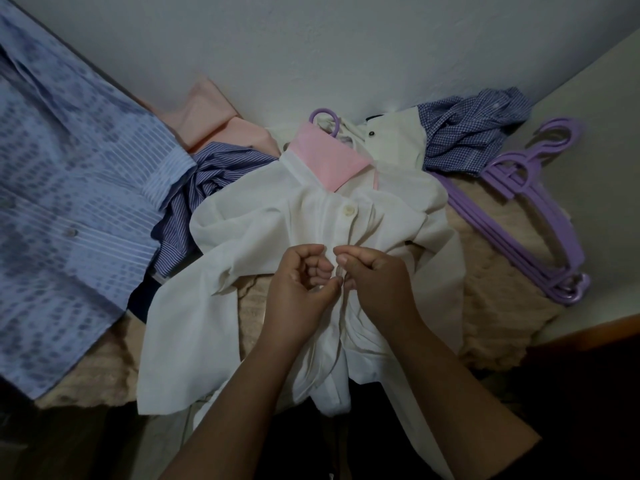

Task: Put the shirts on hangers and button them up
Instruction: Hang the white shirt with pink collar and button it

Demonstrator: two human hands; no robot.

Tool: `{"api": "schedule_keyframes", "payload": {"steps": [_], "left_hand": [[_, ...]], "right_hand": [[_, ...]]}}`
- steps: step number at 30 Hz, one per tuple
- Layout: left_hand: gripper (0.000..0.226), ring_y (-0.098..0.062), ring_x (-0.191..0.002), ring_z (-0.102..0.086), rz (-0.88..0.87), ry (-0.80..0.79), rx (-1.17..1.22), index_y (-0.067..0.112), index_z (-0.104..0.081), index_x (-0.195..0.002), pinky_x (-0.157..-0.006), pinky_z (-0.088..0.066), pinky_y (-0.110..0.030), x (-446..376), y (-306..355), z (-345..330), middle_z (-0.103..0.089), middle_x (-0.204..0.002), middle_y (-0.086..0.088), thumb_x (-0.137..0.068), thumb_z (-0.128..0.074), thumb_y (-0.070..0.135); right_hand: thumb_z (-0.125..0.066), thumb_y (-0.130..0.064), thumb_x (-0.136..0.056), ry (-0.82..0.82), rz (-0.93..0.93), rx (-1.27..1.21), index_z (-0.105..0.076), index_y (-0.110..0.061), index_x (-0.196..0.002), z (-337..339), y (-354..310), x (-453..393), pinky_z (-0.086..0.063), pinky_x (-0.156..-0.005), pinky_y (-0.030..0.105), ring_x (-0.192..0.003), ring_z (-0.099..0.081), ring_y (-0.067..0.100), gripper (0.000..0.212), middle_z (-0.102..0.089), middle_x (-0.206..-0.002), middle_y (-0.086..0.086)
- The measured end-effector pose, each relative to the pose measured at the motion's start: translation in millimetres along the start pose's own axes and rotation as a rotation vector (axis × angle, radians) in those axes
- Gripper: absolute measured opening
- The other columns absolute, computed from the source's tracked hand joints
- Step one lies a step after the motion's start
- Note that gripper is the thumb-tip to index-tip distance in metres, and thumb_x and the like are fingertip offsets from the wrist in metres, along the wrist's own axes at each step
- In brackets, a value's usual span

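A white shirt with a pink collar lies face up on a beige cloth. A purple hanger hook sticks out above the collar. Its top button sits closed on the placket. Just below it, my left hand and my right hand meet at the placket, each pinching the shirt's front edge with thumb and fingers. What lies between the fingertips is hidden.
A stack of purple hangers lies at the right. A blue checked shirt, a cream shirt, a striped navy shirt and a peach shirt lie behind. A light blue patterned shirt covers the left.
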State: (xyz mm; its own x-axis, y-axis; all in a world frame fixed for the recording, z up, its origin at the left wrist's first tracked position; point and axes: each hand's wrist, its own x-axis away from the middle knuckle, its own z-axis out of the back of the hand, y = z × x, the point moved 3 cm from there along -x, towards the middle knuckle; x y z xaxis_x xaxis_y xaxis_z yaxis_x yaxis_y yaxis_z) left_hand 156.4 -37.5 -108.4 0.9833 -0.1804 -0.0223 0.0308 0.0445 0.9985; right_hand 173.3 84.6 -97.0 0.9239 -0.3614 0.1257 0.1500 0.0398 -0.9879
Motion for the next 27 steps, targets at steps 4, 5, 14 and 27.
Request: {"api": "schedule_keyframes", "payload": {"steps": [4,5,14,27], "left_hand": [[0.039,-0.009,-0.076,-0.062,0.130,-0.019,0.176,0.015,-0.055,-0.105,-0.075,-0.054,-0.022,-1,0,4,-0.065,-0.082,0.000,-0.078,-0.067,-0.011],[0.036,-0.009,-0.076,-0.063,0.177,-0.023,0.247,0.013,-0.056,-0.105,-0.075,-0.053,-0.022,-3,1,5,-0.066,-0.080,0.001,-0.079,-0.066,-0.009],[0.026,-0.018,-0.076,-0.066,0.611,-0.051,0.675,0.002,-0.054,-0.111,-0.065,-0.059,-0.024,-14,5,9,-0.065,-0.088,-0.013,-0.088,-0.052,-0.011],[0.034,-0.014,-0.062,-0.061,0.450,-0.009,0.347,0.007,-0.056,-0.107,-0.052,-0.052,-0.021,13,2,4,-0.065,-0.073,-0.006,-0.077,-0.070,-0.003]], "right_hand": [[-0.060,-0.006,-0.089,-0.034,0.000,-0.025,-0.069,-0.030,-0.088,0,1,0,-0.055,-0.071,0.023,-0.066,-0.063,0.004,0.026,-0.069,-0.078,-0.012],[-0.060,-0.005,-0.089,-0.048,0.002,-0.035,-0.069,-0.031,-0.087,0,1,0,-0.056,-0.072,0.025,-0.067,-0.065,0.006,0.027,-0.070,-0.079,-0.011],[-0.058,0.002,-0.089,-0.190,0.045,-0.075,-0.069,-0.023,-0.092,1,-6,2,-0.051,-0.066,0.013,-0.067,-0.066,0.000,0.028,-0.069,-0.084,-0.008],[-0.055,0.003,-0.088,-0.188,-0.134,-0.302,-0.063,-0.028,-0.097,13,-9,-1,-0.053,-0.084,0.029,-0.099,-0.067,0.012,0.034,-0.072,-0.097,-0.007]]}}
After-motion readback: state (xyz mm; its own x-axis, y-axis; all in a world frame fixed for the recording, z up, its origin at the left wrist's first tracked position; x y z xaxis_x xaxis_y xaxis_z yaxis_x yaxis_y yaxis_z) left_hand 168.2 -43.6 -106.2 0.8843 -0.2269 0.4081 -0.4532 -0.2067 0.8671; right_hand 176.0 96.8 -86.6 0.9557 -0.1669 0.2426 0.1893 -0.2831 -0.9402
